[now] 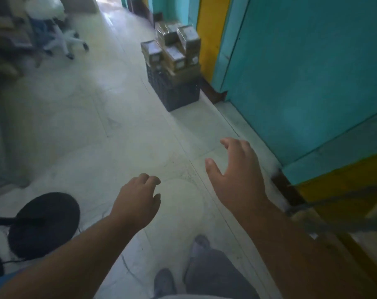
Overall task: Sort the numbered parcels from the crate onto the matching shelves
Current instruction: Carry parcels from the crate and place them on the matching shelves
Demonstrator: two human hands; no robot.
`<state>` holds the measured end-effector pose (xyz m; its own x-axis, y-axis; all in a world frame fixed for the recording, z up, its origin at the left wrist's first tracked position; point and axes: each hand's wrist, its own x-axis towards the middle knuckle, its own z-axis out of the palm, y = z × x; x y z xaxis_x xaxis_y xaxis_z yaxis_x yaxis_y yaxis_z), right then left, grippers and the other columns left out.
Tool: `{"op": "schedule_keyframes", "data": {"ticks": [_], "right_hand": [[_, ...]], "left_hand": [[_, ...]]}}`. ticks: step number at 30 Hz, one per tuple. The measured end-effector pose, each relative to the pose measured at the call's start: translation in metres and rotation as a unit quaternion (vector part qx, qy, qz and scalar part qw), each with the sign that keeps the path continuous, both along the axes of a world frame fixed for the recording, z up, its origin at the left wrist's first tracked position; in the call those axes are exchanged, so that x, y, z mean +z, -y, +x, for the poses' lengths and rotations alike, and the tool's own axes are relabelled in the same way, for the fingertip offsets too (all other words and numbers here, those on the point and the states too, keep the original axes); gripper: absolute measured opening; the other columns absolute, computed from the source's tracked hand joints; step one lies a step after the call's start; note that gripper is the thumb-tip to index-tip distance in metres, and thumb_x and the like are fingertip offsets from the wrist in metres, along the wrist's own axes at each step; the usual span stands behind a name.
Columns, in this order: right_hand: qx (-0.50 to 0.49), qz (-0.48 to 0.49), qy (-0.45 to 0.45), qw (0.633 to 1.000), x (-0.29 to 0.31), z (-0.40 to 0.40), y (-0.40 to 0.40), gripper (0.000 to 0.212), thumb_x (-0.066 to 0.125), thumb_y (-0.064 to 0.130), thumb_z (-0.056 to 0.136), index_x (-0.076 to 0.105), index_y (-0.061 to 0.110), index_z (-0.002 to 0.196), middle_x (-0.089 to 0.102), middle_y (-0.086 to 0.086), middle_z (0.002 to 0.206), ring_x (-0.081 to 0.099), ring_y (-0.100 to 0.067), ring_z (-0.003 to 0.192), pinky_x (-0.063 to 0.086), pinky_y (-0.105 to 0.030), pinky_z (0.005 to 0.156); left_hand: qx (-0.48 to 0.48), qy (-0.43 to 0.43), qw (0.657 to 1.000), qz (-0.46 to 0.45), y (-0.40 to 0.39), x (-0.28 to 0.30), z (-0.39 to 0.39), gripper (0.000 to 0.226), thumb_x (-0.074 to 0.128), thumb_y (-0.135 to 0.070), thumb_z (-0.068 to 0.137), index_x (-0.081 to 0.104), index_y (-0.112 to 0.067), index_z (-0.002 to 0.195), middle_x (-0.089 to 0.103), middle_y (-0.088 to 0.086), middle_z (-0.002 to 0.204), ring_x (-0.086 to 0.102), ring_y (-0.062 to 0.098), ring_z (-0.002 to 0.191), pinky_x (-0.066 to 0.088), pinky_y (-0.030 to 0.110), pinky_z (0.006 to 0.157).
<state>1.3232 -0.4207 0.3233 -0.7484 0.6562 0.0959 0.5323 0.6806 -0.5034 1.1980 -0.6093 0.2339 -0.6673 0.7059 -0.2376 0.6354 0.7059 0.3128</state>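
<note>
A dark plastic crate stands on the floor ahead, against the yellow and teal wall. Several brown parcels wrapped in clear film are piled in and above it, white labels facing me. Both my hands are stretched out in front of me, well short of the crate and holding nothing. My left hand has loosely curled fingers. My right hand is spread with relaxed fingers. No shelf is in view.
A teal door or wall panel runs along the right. A white swivel chair and stacked cardboard sit at the far left. A round black stand base lies on the floor at the lower left. My feet show below.
</note>
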Motion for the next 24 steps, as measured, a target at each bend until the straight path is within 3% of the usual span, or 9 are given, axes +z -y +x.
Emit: {"op": "schedule_keyframes", "data": {"ticks": [6,10,14,17,20,24], "right_hand": [[0.061,0.018,-0.014,0.998,0.027,-0.121,-0.072,0.055,0.059,0.045,0.094,0.047,0.02,0.141,0.05,-0.003,0.136,0.047,-0.017,0.123,0.036,-0.025,0.096],[0.095,0.025,-0.029,0.995,0.052,-0.221,-0.119,0.054,0.063,0.041,0.092,0.049,0.018,0.139,0.051,-0.005,0.134,0.048,-0.022,0.124,0.041,-0.035,0.101],[0.117,0.031,-0.04,0.992,0.072,-0.325,-0.152,0.053,0.065,0.04,0.091,0.05,0.017,0.136,0.053,-0.006,0.128,0.05,-0.023,0.115,0.043,-0.036,0.095],[0.113,0.034,-0.041,0.992,0.07,-0.402,-0.175,0.053,0.063,0.043,0.092,0.049,0.019,0.137,0.051,-0.005,0.132,0.048,-0.021,0.121,0.045,-0.037,0.098],[0.086,0.034,-0.037,0.995,0.062,-0.472,-0.203,0.052,0.063,0.044,0.092,0.05,0.019,0.137,0.052,-0.004,0.132,0.047,-0.019,0.121,0.041,-0.029,0.095],[0.026,0.047,-0.034,0.998,0.055,-0.544,-0.248,0.052,0.066,0.041,0.09,0.053,0.015,0.134,0.056,-0.007,0.127,0.052,-0.021,0.115,0.045,-0.031,0.09]], "left_hand": [[0.047,-0.01,0.999,0.01,-0.064,0.015,-0.11,0.041,0.056,-0.035,0.094,0.054,-0.022,0.132,0.056,0.003,0.129,0.055,0.027,0.114,0.047,0.037,0.093],[0.109,-0.014,0.994,0.026,-0.102,0.039,-0.195,0.042,0.056,-0.036,0.093,0.053,-0.022,0.133,0.056,0.003,0.129,0.054,0.027,0.114,0.047,0.039,0.093],[0.157,-0.014,0.987,0.03,-0.119,0.05,-0.273,0.042,0.057,-0.037,0.093,0.053,-0.023,0.132,0.057,0.001,0.129,0.055,0.025,0.115,0.048,0.039,0.094],[0.183,-0.009,0.982,0.042,-0.139,0.048,-0.341,0.041,0.058,-0.036,0.092,0.055,-0.023,0.131,0.058,0.002,0.126,0.056,0.025,0.113,0.048,0.038,0.093],[0.151,-0.007,0.987,0.057,-0.174,0.041,-0.419,0.041,0.058,-0.036,0.092,0.054,-0.024,0.132,0.058,0.001,0.127,0.055,0.024,0.114,0.048,0.038,0.095],[0.078,0.002,0.995,0.058,-0.236,0.038,-0.525,0.042,0.055,-0.038,0.095,0.05,-0.026,0.135,0.055,0.0,0.132,0.054,0.024,0.115,0.049,0.038,0.095]]}}
